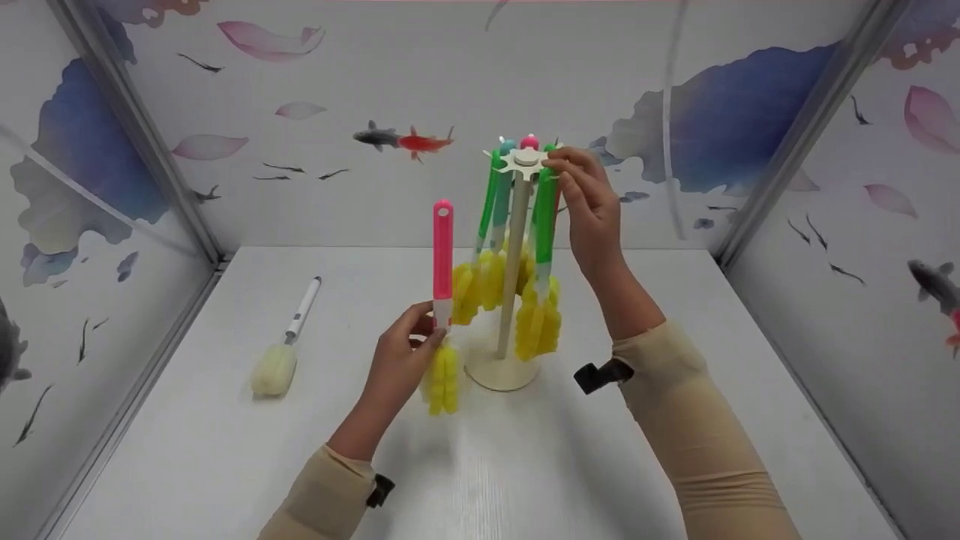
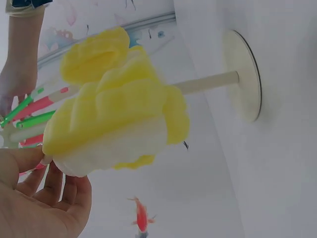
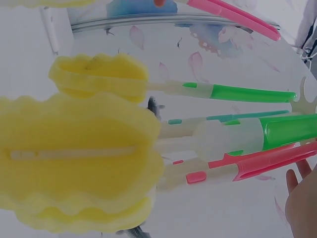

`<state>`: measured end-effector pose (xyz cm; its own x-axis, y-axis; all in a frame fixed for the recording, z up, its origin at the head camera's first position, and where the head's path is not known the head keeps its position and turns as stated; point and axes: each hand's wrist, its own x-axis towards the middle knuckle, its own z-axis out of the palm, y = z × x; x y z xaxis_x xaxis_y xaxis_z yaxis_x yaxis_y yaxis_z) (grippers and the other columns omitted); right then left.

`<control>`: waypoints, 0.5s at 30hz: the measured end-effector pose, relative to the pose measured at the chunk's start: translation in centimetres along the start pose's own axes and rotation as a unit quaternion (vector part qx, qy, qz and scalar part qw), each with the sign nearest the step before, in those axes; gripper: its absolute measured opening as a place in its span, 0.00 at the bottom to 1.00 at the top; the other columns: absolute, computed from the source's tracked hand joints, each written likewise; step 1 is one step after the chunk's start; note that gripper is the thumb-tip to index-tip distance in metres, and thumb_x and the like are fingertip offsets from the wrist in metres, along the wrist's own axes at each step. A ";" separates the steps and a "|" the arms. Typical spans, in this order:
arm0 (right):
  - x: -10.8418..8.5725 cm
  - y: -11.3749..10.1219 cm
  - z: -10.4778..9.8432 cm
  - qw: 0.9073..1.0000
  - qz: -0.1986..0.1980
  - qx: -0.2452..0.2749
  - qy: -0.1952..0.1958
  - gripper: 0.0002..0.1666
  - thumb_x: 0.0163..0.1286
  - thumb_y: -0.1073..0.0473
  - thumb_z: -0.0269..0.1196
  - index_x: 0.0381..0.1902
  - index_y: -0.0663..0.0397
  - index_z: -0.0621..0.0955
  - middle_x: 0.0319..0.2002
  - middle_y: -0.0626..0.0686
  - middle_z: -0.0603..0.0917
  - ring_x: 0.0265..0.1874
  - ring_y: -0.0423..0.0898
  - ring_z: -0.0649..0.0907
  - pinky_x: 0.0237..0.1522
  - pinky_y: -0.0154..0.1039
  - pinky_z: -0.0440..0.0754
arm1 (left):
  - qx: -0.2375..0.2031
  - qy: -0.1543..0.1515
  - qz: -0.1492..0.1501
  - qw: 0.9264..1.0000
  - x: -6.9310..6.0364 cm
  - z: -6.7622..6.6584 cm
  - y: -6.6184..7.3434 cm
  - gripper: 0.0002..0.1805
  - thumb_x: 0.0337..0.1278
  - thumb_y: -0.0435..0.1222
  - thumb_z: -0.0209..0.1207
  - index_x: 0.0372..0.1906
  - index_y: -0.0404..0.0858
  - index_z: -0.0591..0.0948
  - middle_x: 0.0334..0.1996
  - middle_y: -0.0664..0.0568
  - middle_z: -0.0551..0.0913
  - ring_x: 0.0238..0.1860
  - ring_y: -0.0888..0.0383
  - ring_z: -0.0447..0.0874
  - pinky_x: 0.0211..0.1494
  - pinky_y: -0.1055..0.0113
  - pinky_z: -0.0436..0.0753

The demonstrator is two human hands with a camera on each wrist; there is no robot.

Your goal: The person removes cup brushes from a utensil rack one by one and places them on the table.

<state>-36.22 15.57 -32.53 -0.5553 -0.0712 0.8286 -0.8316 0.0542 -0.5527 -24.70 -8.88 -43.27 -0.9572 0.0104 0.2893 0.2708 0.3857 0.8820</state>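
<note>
My left hand (image 1: 405, 349) pinches a cup brush with a pink handle (image 1: 443, 251) at its pale neck. The brush stands upright, handle up, its yellow sponge (image 2: 109, 109) hanging down, left of a cream rack (image 1: 514, 262). My right hand (image 1: 592, 206) is raised at the rack's notched top (image 1: 525, 160), fingertips pinching its right edge beside a green-handled brush (image 1: 545, 217). Part of that grip is hidden. More sponge brushes with green, teal and pink handles hang around the pole; in the right wrist view, a pink handle (image 3: 277, 163) lies close to the right fingers.
A white-handled brush with a cream sponge head (image 1: 274, 371) lies on the white table (image 1: 187, 450) at the left. The rack's round base (image 1: 502, 373) rests on the table. Printed panels (image 1: 420, 67) with fish and petals enclose the back and sides.
</note>
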 end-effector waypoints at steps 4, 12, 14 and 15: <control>0.0 -0.1 -0.2 1.000 0.000 0.001 -0.003 0.17 0.77 0.63 0.49 0.50 0.64 0.83 0.57 0.54 0.75 0.59 0.51 0.71 0.57 0.41 0.76 | -0.001 -0.001 -0.043 0.999 -0.1 -1.3 -1.2 0.21 0.64 0.35 0.61 0.61 0.42 0.76 0.43 0.52 0.82 0.44 0.55 0.78 0.51 0.59 0.79; 0.1 -0.2 -0.3 1.000 -0.004 0.003 0.001 0.16 0.76 0.66 0.49 0.50 0.65 0.83 0.57 0.55 0.75 0.59 0.51 0.71 0.56 0.41 0.77 | 0.010 -0.007 -0.080 0.997 0.1 -3.4 -3.6 0.20 0.65 0.34 0.60 0.61 0.42 0.75 0.43 0.50 0.81 0.46 0.53 0.78 0.54 0.57 0.79; 0.0 -0.1 -0.1 1.000 -0.003 0.003 -0.001 0.16 0.76 0.66 0.49 0.50 0.65 0.83 0.57 0.55 0.75 0.59 0.51 0.71 0.56 0.41 0.77 | 0.013 -0.011 -0.087 0.996 0.1 -4.0 -4.0 0.20 0.66 0.34 0.59 0.61 0.42 0.75 0.44 0.50 0.81 0.47 0.52 0.78 0.55 0.56 0.79; 0.0 -0.1 0.0 1.000 -0.003 0.003 -0.002 0.16 0.76 0.66 0.49 0.50 0.65 0.83 0.57 0.55 0.75 0.59 0.51 0.71 0.56 0.41 0.77 | 0.013 -0.014 -0.091 0.996 0.0 -4.3 -4.2 0.20 0.66 0.34 0.59 0.61 0.42 0.75 0.44 0.49 0.81 0.47 0.52 0.78 0.56 0.56 0.78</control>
<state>-36.13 15.55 -32.44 -0.5496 -0.0757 0.8320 -0.8354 0.0471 -0.5476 -25.41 -14.47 -45.41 -0.9927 -0.0365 0.1151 0.0904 0.4078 0.9086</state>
